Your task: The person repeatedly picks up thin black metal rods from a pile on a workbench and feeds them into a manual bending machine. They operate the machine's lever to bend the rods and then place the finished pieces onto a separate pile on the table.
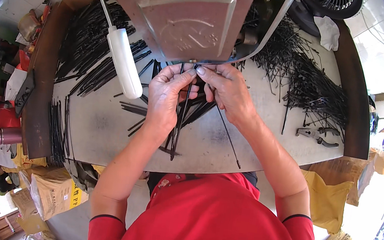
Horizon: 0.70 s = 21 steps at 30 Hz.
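Note:
Both my hands work close together at the lower edge of a machine head with a dull reddish metal cover. My left hand is closed in a pinch, with long thin black rods running from its fingers toward the table's front edge. Thumb and finger of my right hand also pinch right beside it, against the machine. One thin black rod slants from under the right hand toward the table edge. The rods' upper ends are hidden by my fingers and the machine.
Bundles of black rods cover the table's left side; a tangled heap of thin dark rods lies at right. Pliers rest near the right rim. A white lamp hangs left of my hands. A fan stands far right.

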Tool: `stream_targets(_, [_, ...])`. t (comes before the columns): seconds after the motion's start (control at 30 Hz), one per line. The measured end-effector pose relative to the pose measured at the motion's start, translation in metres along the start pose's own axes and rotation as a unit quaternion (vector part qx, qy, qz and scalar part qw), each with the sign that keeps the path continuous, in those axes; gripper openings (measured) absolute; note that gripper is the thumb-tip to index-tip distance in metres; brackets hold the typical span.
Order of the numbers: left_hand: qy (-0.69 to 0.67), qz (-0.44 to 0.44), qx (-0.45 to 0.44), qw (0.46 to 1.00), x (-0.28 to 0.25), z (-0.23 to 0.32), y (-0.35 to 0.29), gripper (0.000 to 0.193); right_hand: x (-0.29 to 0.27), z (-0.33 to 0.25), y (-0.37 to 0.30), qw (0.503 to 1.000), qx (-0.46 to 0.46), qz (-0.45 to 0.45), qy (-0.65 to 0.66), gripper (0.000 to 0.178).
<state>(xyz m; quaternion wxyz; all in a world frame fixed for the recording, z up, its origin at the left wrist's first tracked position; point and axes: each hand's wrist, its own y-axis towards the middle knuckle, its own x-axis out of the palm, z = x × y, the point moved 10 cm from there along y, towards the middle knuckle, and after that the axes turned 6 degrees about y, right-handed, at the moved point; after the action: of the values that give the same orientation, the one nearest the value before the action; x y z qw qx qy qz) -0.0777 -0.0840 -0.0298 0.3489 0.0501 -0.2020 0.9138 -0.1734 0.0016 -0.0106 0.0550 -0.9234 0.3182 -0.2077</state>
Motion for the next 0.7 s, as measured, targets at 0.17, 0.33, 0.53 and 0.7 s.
stream_targets(0.17, [-0.011, 0.003, 0.014, 1.000, 0.0023, 0.0035, -0.0022, 0.019, -0.0029, 0.0017, -0.0016, 1.000, 0.010, 0.004, 0.000, 0.022])
stream_targets(0.33, [-0.013, 0.000, 0.015, 1.000, 0.0001, 0.0042, -0.0014, 0.019, -0.0007, 0.0011, -0.0027, 1.000, 0.005, -0.002, 0.010, 0.022])
stream_targets(0.53, [-0.002, 0.008, 0.017, 1.000, -0.0011, 0.0056, -0.0002, 0.020, -0.0018, 0.0022, -0.0026, 1.000, -0.007, 0.005, 0.008, 0.022])
stream_targets(0.7, [0.006, 0.001, 0.013, 1.000, -0.0003, 0.0082, 0.0020, 0.018, -0.0043, 0.0078, 0.0020, 1.000, 0.013, -0.004, 0.013, 0.023])
